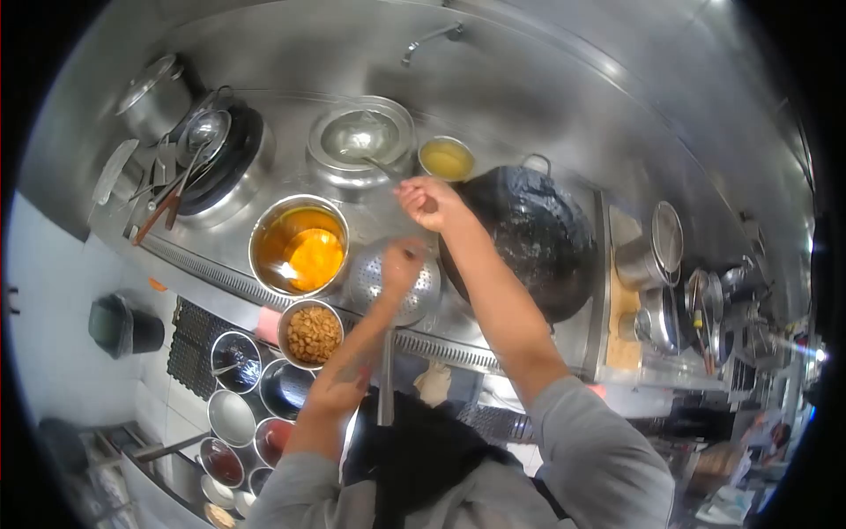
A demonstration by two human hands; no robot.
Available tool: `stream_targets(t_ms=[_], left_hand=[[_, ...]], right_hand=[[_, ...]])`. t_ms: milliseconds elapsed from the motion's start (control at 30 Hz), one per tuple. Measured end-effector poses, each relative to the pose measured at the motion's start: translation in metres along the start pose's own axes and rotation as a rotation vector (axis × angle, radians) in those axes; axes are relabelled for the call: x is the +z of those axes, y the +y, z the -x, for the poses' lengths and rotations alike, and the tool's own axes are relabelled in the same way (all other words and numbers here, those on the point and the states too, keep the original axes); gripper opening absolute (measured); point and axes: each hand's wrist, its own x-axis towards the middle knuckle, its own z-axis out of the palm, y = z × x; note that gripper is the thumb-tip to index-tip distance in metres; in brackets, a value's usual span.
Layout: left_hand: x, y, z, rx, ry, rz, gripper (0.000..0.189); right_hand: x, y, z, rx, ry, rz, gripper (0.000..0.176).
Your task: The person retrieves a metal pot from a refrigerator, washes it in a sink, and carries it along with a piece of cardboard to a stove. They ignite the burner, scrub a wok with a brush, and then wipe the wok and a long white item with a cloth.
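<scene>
My right hand is closed around the handle of a ladle. The ladle's bowl lies over a metal basin at the back of the steel counter. My left hand is over a perforated strainer, whose long handle points toward me; blur hides its fingers. Left of the strainer stands a deep pot with orange liquid. A bowl of brown chunks is at the counter's front edge. Just right of my right hand sits a large dark wok.
A small bowl of yellow liquid stands behind the wok. Another wok with ladles and utensils is at the left. Several containers stand low at the front left. A faucet juts from the back wall. Pots and strainers line the right.
</scene>
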Motion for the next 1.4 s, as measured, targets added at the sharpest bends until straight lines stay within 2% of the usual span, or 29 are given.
stream_targets(t_ms=[33, 67, 100, 167, 233, 300, 367, 400, 467, 567, 600, 667, 700, 767, 800, 833, 900, 933, 1033, 1067, 1100, 1133, 1167, 1233, 1267, 1300, 1333, 1367, 1400], left_hand=[[-0.007, 0.001, -0.004, -0.084, -0.036, -0.063, 0.019], [-0.011, 0.008, -0.013, -0.031, 0.014, -0.059, 0.016], [-0.011, 0.012, -0.019, 0.017, 0.058, -0.052, 0.015], [-0.002, 0.008, -0.049, 0.046, -0.05, 0.057, 0.018], [0.03, -0.028, -0.089, 0.056, -0.164, 0.193, 0.02], [0.055, -0.011, -0.114, -0.382, -0.304, 0.748, 0.025], [0.091, 0.008, -0.137, -0.647, -0.286, 1.019, 0.032], [0.107, 0.019, -0.14, -0.655, -0.326, 1.003, 0.032], [0.136, 0.043, -0.143, -0.903, -0.151, 1.365, 0.039], [0.192, 0.058, -0.124, -0.928, -0.118, 1.374, 0.041], [0.216, 0.068, -0.121, -0.975, -0.063, 1.197, 0.033], [0.279, 0.023, -0.121, -1.035, -0.131, 1.273, 0.023], [0.297, 0.031, -0.099, -0.999, -0.234, 1.122, 0.018], [0.332, 0.049, -0.058, -1.066, -0.331, 0.926, 0.012], [0.349, 0.034, -0.05, -1.208, -0.417, 0.973, 0.013], [0.358, 0.04, -0.038, -1.206, -0.411, 0.963, 0.013], [0.363, 0.052, -0.008, -1.063, -0.404, 0.927, 0.02], [0.36, 0.025, -0.015, -0.933, -0.603, 0.763, 0.026], [0.314, 0.059, 0.001, -1.059, -0.418, 0.968, 0.031], [0.299, 0.03, -0.01, -0.931, -0.678, 0.839, 0.034], [0.28, 0.034, -0.013, -0.878, -0.917, 0.781, 0.038], [0.246, 0.07, 0.018, -0.524, -0.968, 0.656, 0.046], [0.211, 0.113, 0.051, -0.187, -0.934, 0.514, 0.055], [0.172, 0.2, 0.103, 0.143, -0.899, 0.527, 0.056], [0.152, 0.161, 0.07, 0.012, -1.038, 0.201, 0.056], [0.15, 0.19, 0.081, -0.68, -0.84, 0.591, 0.054], [0.129, 0.165, 0.057, -0.992, -0.875, 0.871, 0.052], [0.104, 0.19, 0.082, -0.538, -0.889, 0.442, 0.05], [0.094, 0.19, 0.09, -0.292, -0.907, 0.26, 0.049]], right_hand=[[0.018, 0.009, 0.035, 0.036, -0.038, -0.235, 0.01], [0.034, 0.013, 0.066, 0.063, -0.082, -0.461, 0.011], [0.036, 0.021, 0.088, 0.041, -0.071, -0.48, 0.011], [0.032, 0.03, 0.131, 0.013, -0.227, -0.52, 0.013], [0.034, 0.025, 0.184, -0.076, -0.193, -0.433, 0.019], [0.048, 0.019, 0.253, -0.189, 0.022, 0.007, 0.021], [0.056, 0.005, 0.32, -0.242, 0.131, 0.071, 0.021], [0.055, 0.0, 0.35, -0.237, 0.173, 0.123, 0.022], [0.051, -0.007, 0.407, -0.239, 0.265, 0.228, 0.024], [0.022, -0.005, 0.477, -0.246, 0.372, 0.332, 0.025], [0.008, -0.003, 0.494, -0.274, 0.362, 0.318, 0.025], [-0.025, 0.01, 0.52, -0.199, 0.472, 0.465, 0.024], [-0.046, 0.019, 0.527, -0.198, 0.458, 0.449, 0.024], [-0.091, 0.036, 0.528, -0.164, 0.437, 0.448, 0.021], [-0.109, 0.044, 0.527, -0.151, 0.425, 0.361, 0.017], [-0.121, 0.057, 0.521, -0.152, 0.416, 0.355, 0.017], [-0.136, 0.091, 0.5, -0.258, 0.427, 0.077, 0.019], [-0.143, 0.11, 0.482, -0.284, 0.399, -0.01, 0.022], [-0.15, 0.163, 0.412, -0.353, 0.291, -0.203, 0.03], [-0.144, 0.174, 0.395, -0.394, 0.169, -0.233, 0.033], [-0.145, 0.18, 0.372, -0.433, 0.047, -0.227, 0.042], [-0.141, 0.178, 0.359, -0.487, -0.029, -0.232, 0.049], [-0.139, 0.164, 0.352, -0.512, 0.045, -0.151, 0.044], [-0.139, 0.14, 0.328, -0.541, 0.199, -0.086, 0.037], [-0.167, 0.138, 0.296, -0.758, 0.115, 0.265, 0.032], [-0.16, 0.117, 0.333, -0.744, 0.512, 0.993, 0.024], [-0.161, 0.123, 0.328, -0.869, 0.637, 0.88, 0.021], [-0.151, 0.13, 0.337, -0.879, 0.662, 0.835, 0.021], [-0.144, 0.131, 0.36, -0.893, 0.653, 0.837, 0.019]])
